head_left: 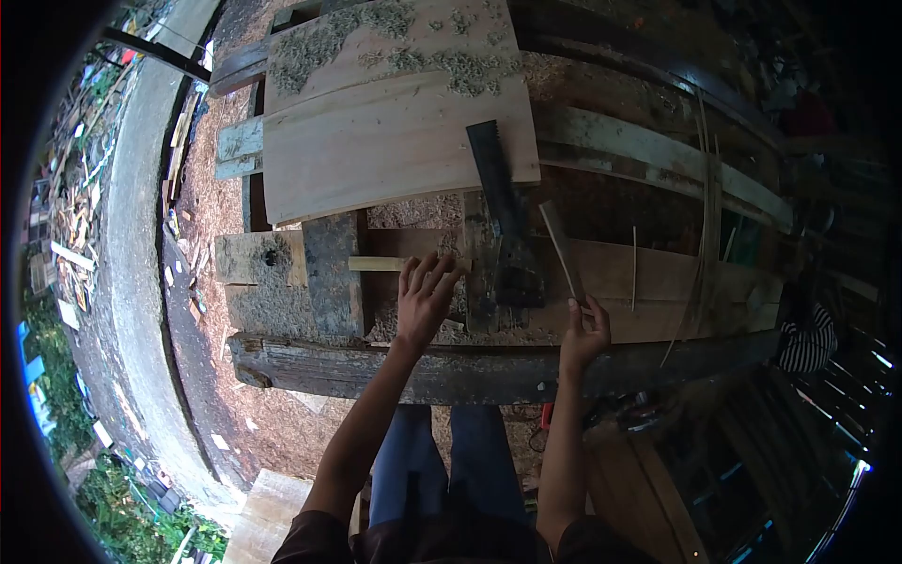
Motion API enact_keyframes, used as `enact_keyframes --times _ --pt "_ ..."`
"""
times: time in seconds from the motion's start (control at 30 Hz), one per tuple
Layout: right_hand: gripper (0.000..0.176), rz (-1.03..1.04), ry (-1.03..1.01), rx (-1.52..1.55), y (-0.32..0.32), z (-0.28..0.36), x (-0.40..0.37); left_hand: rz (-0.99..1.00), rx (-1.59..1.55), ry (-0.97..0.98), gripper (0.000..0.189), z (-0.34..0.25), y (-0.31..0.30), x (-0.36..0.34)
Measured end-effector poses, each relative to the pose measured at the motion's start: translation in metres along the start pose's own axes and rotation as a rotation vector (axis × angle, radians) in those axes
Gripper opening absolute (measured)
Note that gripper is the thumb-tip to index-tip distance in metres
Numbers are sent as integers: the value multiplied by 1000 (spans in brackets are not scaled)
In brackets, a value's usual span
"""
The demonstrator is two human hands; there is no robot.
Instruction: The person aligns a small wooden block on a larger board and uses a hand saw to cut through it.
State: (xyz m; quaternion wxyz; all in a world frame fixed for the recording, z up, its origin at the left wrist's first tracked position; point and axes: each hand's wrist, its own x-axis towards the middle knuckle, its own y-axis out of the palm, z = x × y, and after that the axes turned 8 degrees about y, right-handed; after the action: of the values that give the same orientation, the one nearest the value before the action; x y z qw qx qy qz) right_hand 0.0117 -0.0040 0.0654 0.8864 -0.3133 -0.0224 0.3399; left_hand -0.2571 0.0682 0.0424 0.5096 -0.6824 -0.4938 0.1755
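My left hand [427, 299] reaches over the bench with its fingers spread, fingertips at a short pale wooden strip [376, 264] that lies across the gap between the boards. Between thumb and fingers of my right hand [585, 336] is a thin flat wooden stick [560, 246], pointing up and away from me. A handsaw [498, 188] lies between the two hands, its blade over the edge of a wide plank [395, 155] and its dark handle toward me.
Curly shavings [324, 52] cover the plank's far part. A thick beam [310, 367] forms the bench's near edge. Thin upright-looking slivers [707, 216] lie at the right, near a striped cloth [808, 338]. Sawdust covers the ground at left, beside a concrete strip [141, 207].
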Motion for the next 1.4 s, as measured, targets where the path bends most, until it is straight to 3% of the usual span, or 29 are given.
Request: enact_keyframes --times 0.07,0.27,0.33,0.37,0.43,0.47,0.53,0.63,0.87,0.97,1.03,1.17,1.23,1.4 --pt "27 2 128 59 4 -18 6 19 -1 3 46 2 -1 1" --pt "37 36 26 -260 23 -65 14 -2 7 105 50 14 -3 8" --pt "37 -102 -137 -439 25 -30 4 47 -135 120 53 21 -2 6" --pt "37 -102 -137 -431 26 -13 0 45 -128 123 53 23 -6 7" --pt "45 -39 -431 -225 28 16 -12 61 -108 144 53 23 -12 7" --pt "45 -35 -438 -229 32 28 -21 56 -110 137 53 24 -15 7" --pt "47 233 -602 -325 40 46 -39 92 -144 139 55 30 -18 7" --pt "49 253 -578 -507 58 47 -52 134 -111 182 55 40 -22 4" --pt "46 254 -683 -461 54 52 -59 165 -171 227 54 39 -14 -2" --pt "43 236 -575 -225 29 36 -82 170 -139 236 55 40 -14 -1" --pt "46 349 -287 60 10 26 -103 95 -106 276 52 42 -13 -2" --pt "53 408 -148 119 -19 26 -144 95 -143 230 48 41 -21 0" --pt "57 468 -77 297 -18 27 -162 61 -139 219 45 40 -21 -1" --pt "57 477 63 290 -1 29 -185 45 -140 239 42 44 -15 -2"
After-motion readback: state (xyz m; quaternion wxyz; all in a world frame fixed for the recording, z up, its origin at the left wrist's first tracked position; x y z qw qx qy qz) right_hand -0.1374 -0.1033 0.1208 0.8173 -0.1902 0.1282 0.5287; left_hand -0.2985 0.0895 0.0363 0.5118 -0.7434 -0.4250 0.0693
